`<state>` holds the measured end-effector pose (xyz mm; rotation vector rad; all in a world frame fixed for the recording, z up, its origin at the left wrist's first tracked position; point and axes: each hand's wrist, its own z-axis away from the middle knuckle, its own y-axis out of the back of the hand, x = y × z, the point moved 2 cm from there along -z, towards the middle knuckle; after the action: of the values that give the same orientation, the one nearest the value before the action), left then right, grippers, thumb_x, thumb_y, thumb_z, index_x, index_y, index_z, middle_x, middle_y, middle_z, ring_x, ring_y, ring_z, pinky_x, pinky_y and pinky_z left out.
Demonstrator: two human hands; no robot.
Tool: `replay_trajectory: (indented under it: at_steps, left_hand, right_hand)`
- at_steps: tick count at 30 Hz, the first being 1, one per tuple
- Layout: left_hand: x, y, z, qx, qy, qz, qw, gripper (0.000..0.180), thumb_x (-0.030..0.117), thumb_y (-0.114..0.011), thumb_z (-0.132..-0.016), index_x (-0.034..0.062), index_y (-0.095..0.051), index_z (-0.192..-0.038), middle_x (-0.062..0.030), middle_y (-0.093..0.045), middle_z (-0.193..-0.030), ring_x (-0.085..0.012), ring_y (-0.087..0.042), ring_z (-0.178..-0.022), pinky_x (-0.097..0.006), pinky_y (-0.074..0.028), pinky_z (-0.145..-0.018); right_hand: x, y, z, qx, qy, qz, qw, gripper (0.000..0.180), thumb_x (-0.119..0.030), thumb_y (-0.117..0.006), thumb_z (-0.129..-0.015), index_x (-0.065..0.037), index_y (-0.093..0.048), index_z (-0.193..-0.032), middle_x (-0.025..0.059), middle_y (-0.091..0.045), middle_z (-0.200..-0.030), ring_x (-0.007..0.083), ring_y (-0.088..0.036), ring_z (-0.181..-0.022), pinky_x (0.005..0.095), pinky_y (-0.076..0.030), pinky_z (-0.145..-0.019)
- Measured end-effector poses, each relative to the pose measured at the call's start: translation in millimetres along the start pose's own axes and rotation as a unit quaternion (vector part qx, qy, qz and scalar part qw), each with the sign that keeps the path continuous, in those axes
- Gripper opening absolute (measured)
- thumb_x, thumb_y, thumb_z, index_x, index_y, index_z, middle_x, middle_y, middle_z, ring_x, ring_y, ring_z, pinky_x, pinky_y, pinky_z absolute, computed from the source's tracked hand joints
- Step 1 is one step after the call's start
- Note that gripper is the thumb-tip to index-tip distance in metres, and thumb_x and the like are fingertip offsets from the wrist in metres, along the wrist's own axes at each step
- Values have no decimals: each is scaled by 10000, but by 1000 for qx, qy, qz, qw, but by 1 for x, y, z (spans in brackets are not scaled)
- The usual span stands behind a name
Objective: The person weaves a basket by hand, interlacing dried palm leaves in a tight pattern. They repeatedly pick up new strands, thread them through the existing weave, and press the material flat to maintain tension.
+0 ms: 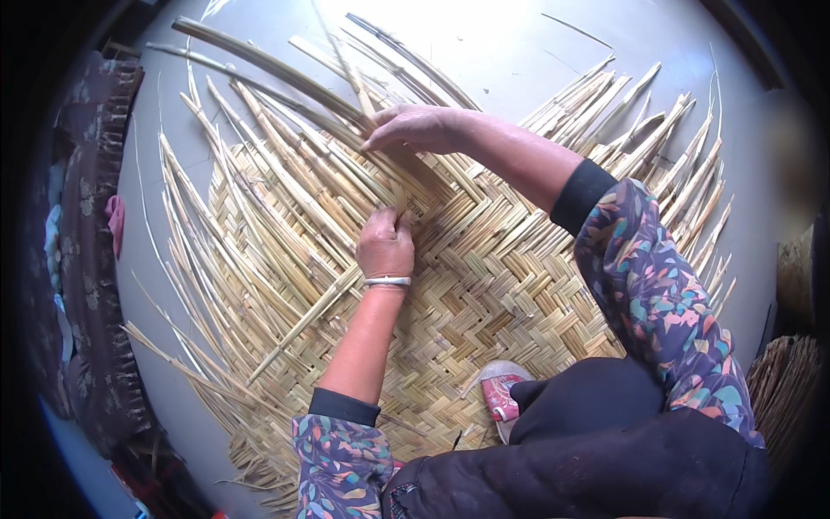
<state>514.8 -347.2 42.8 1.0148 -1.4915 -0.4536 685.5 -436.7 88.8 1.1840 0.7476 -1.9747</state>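
A large woven reed mat (501, 298) in a zigzag pattern spreads under me, its loose split-reed ends fanning out at the far and left sides. Up at the working edge, my right hand (415, 128) is closed round several raised reed strips (285, 73), which slant toward the far left. Nearer to me, my left hand (386, 246), with a pale bracelet at the wrist, has its fingers curled down at the weave. What those fingers grip, if anything, is hidden. One loose strip (303, 324) lies across the mat left of that hand.
My shoe (501, 396) rests on the mat beside my bent knee. A dark patterned cloth (95, 242) hangs along the left, with a pink piece (115, 227) at its edge. A bundle of reeds (785, 376) stands at the right. One thin strip (577, 30) lies on the grey floor (510, 52).
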Motion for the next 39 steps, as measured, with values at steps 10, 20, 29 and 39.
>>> replay_trajectory:
  at_steps: [10, 20, 29, 39]
  left_hand:
    - [-11, 0, -9, -101, 118, 127, 980, 165, 197, -673, -805, 50, -682, -877, -45, -637, -699, -100, -587, -645, -248, -469, -613]
    - [-39, -10, -43, -319, 184, 114, 923, 313, 309, -624, -817, 52, -677, -989, -138, -680, -882, -237, -644, -823, -322, -477, -778]
    - [24, -5, -54, -369, 38, -190, 909, 239, 287, -627, -798, 69, -679, -879, -143, -662, -901, -299, -629, -890, -400, -491, -787]
    - [61, -52, -68, -217, -72, 10, 973, 426, 212, -672, -779, 56, -547, -1156, -184, -566, -1077, -340, -578, -992, -391, -470, -861]
  right_hand:
    - [-7, 18, 23, 34, 103, 139, 984, 512, -302, -689, -780, -2, -558, -1174, 142, -582, -1122, 227, -549, -1064, 353, -413, -974]
    - [57, 35, 71, 271, 7, -21, 962, 244, 14, -550, -824, -22, -615, -1056, 108, -641, -975, 138, -637, -786, 254, -551, -711]
    - [87, 27, 93, 359, 14, 183, 915, 214, -92, -566, -850, -61, -657, -1041, 68, -664, -1021, 141, -615, -948, 273, -482, -869]
    - [92, 29, 110, 234, 51, -101, 966, 264, 8, -481, -794, -36, -632, -1006, 50, -631, -861, 88, -596, -760, 230, -502, -706]
